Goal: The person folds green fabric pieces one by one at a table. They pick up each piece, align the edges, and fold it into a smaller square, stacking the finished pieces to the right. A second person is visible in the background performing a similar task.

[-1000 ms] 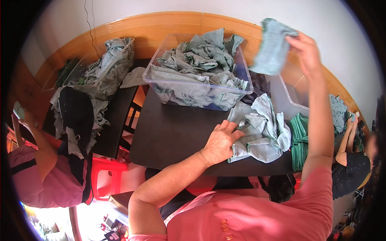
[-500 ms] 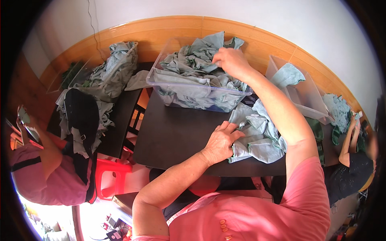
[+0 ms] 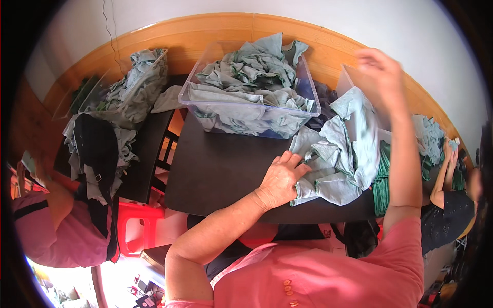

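Several grey-green fabric pieces with darker green edges lie crumpled in a pile at the table's right front. On the left edge of that pile rests my left hand, its fingers and thumb a little apart. My right hand is raised above the smaller clear bin at the right; motion smears its fingers. Below it, another fabric piece is blurred over the right side of the pile, and I cannot tell whether the hand touches it. A large clear plastic bin at the back centre is heaped with similar fabric.
The dark table meets an orange wall panel behind. Stacked green fabric sits beside the pile. Another fabric-filled bin stands at the left, above a red stool. One person sits left, another right.
My right hand has left the large bin and swung right and upward. A fabric piece now drapes, blurred, over the pile. My left hand stays on the pile's edge.
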`<state>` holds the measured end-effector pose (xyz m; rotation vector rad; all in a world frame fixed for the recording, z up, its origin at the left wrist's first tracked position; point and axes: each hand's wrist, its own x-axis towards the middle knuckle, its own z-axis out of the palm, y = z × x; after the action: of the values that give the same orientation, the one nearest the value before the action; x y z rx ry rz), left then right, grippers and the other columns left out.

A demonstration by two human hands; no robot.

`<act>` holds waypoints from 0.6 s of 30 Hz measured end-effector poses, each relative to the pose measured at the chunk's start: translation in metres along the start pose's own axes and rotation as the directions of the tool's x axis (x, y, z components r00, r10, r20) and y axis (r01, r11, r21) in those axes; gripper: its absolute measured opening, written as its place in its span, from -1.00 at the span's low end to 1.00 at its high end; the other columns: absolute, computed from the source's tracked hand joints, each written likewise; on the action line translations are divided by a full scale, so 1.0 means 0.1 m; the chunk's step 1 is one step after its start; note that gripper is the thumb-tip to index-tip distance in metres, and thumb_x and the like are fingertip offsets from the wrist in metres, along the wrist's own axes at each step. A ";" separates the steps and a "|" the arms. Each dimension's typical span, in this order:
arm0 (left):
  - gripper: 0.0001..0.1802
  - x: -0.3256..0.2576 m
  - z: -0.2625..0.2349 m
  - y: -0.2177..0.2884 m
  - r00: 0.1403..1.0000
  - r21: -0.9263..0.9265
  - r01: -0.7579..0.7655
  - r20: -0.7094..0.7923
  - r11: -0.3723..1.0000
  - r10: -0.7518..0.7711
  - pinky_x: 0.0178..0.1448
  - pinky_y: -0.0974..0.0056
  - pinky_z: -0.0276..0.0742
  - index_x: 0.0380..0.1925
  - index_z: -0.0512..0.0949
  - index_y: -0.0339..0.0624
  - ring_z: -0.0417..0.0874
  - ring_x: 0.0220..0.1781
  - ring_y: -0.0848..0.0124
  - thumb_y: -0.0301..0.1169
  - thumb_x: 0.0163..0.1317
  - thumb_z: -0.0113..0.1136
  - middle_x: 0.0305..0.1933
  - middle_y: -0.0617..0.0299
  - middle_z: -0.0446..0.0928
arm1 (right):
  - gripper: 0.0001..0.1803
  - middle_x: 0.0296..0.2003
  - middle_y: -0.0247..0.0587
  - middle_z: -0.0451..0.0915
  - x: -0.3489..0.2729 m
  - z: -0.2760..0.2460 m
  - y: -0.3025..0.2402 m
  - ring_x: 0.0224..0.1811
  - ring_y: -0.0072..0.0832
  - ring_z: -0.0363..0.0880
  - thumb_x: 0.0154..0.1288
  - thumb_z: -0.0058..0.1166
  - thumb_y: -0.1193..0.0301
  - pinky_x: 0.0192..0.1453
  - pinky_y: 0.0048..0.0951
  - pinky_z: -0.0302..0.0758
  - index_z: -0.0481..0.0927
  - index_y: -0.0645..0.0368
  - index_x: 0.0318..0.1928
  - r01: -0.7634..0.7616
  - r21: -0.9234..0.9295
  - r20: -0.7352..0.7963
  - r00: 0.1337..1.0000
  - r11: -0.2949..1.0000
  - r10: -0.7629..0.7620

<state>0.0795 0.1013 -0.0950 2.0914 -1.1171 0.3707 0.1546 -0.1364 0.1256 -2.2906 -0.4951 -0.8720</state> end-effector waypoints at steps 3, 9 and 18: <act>-0.49 0.00 0.00 -0.05 1.000 -0.015 -0.014 -0.027 1.000 0.014 0.06 0.05 0.46 -0.14 0.63 -0.08 0.47 -0.02 0.05 -0.15 -0.17 0.38 -0.01 0.02 0.49 | -0.80 -0.40 -0.32 0.66 -0.03 0.74 -0.13 -0.32 -0.56 0.57 0.14 0.16 0.40 -0.20 -0.47 0.48 0.68 0.20 -0.23 -0.019 0.226 0.285 0.957 0.974 -0.047; -0.50 -0.01 0.02 -0.11 0.998 -0.052 -0.017 -0.069 0.999 0.013 0.04 0.06 0.48 -0.16 0.64 -0.07 0.48 -0.07 0.05 -0.14 -0.18 0.39 -0.05 0.01 0.52 | -0.78 -0.50 -0.22 0.65 0.06 1.79 -0.34 -0.40 -0.40 0.60 0.08 0.20 0.27 -0.25 -0.36 0.46 0.68 0.18 -0.38 0.192 0.074 0.549 0.811 0.979 -0.201; -0.51 -0.03 0.00 -0.11 0.999 -0.023 0.006 -0.046 1.000 -0.007 0.09 0.07 0.46 -0.13 0.64 -0.05 0.48 -0.02 0.05 -0.21 -0.18 0.40 0.00 0.02 0.51 | -0.80 -0.38 -0.41 0.61 0.27 0.41 -0.36 -0.29 -0.64 0.48 0.21 0.12 0.34 -0.12 -0.54 0.35 0.66 0.21 -0.29 -0.068 0.549 0.293 0.949 0.833 -0.115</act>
<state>0.0865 0.1077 -0.1017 2.0560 -1.0829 0.3990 0.1734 -0.0798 0.1360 -1.8746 -0.8018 -0.2983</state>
